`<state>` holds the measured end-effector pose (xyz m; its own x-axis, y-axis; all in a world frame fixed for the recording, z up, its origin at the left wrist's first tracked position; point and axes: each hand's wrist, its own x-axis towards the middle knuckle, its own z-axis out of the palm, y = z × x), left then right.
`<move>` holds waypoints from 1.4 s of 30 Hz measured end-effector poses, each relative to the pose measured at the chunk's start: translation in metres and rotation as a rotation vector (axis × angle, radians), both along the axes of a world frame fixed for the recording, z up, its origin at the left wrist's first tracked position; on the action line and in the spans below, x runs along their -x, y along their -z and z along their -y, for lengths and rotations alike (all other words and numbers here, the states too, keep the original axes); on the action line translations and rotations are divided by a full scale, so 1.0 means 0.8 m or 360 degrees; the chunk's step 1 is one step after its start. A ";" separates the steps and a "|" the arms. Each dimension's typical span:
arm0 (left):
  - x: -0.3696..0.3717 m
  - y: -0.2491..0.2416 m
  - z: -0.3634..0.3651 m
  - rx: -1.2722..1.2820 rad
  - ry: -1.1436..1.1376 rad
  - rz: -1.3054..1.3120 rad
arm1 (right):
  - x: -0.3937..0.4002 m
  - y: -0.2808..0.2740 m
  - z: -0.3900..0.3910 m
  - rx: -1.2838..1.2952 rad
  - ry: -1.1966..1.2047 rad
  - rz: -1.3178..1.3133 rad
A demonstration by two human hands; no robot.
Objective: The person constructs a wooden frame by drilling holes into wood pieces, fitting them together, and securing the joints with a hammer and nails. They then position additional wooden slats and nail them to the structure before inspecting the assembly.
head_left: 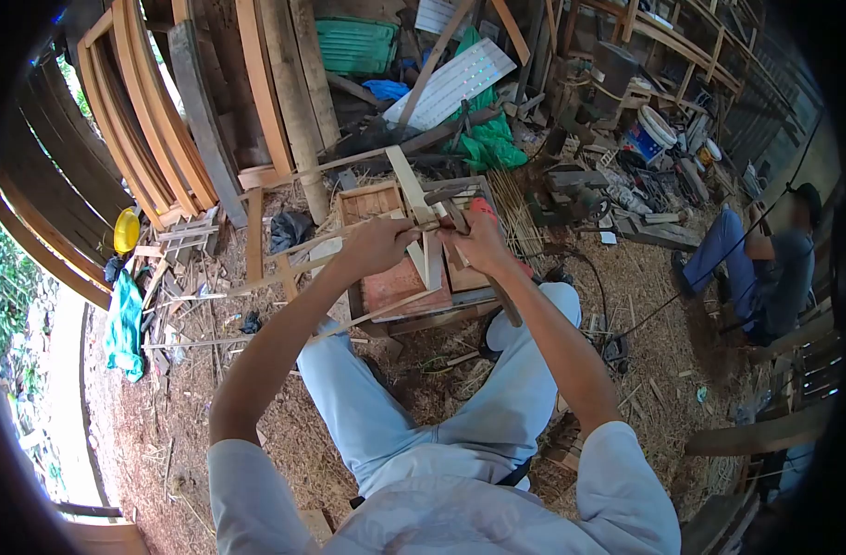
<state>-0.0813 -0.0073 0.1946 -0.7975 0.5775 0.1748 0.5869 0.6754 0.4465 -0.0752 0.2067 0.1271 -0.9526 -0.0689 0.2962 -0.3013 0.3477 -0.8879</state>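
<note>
My left hand (378,245) is closed, its fingers pinching a thin wooden strip over a low wooden box (400,289) between my knees. Close beside it on the right, my right hand (478,242) has its fingers wrapped round a piece too small to make out, near the same strip. A pale wooden slat (406,185) stands out beyond my hands, and a second pale piece (431,261) lies under them. Just past my right hand is a red object (482,207), partly hidden. A dark wooden handle (507,303) shows below my right wrist.
At the right a person (782,268) sits low. Long timber (136,111) leans at the upper left. A green crate (356,46), a white panel (452,83) and a bucket (657,127) stand farther off. A dark cable (600,287) crosses the shaving-covered ground.
</note>
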 end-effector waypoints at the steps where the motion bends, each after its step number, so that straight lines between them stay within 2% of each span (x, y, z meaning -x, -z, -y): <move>1: 0.001 0.003 0.000 0.0000 -0.0001 0.0008 | -0.001 0.000 -0.001 0.0000 -0.0001 0.0008; 4: 0.000 0.001 -0.004 -0.0017 -0.0048 0.0092 | -0.009 -0.014 0.000 -0.0045 0.0072 0.0263; 6: -0.004 -0.003 -0.005 0.0023 -0.0132 0.0112 | -0.015 -0.024 0.003 -0.0155 0.0113 0.0138; 12: -0.001 0.001 -0.001 -0.0045 -0.0113 0.0162 | -0.014 -0.023 0.005 -0.0060 0.0033 0.0016; 21: 0.000 -0.006 -0.004 -0.0026 -0.0128 0.0079 | -0.014 -0.029 0.004 -0.0186 0.0044 0.0143; 25: 0.001 0.002 -0.004 -0.0001 -0.0101 0.0023 | -0.019 -0.034 0.006 -0.0154 0.0043 0.0051; 27: 0.004 0.007 -0.003 -0.0020 -0.0095 0.0012 | -0.013 -0.030 0.005 -0.0087 0.0003 0.0210; 30: 0.006 0.010 -0.001 -0.0047 -0.0080 -0.0008 | -0.008 -0.020 0.005 -0.0071 -0.0029 0.0021; 34: 0.004 0.007 -0.001 -0.0036 -0.0087 -0.0013 | -0.006 -0.024 0.007 -0.0087 -0.0038 0.0024; 36: 0.005 0.009 0.000 -0.0093 -0.0053 -0.0006 | -0.012 -0.037 0.007 -0.0232 0.0023 0.0264; 39: 0.004 0.010 0.000 -0.0115 -0.0050 -0.0014 | -0.014 -0.041 0.006 -0.0205 0.0000 0.0346; 40: 0.002 0.010 0.000 -0.0118 -0.0048 -0.0028 | -0.013 -0.035 0.006 -0.0207 0.0003 0.0332; 42: 0.001 0.010 0.001 -0.0105 -0.0056 -0.0037 | -0.010 -0.028 0.009 -0.0027 -0.0057 0.0028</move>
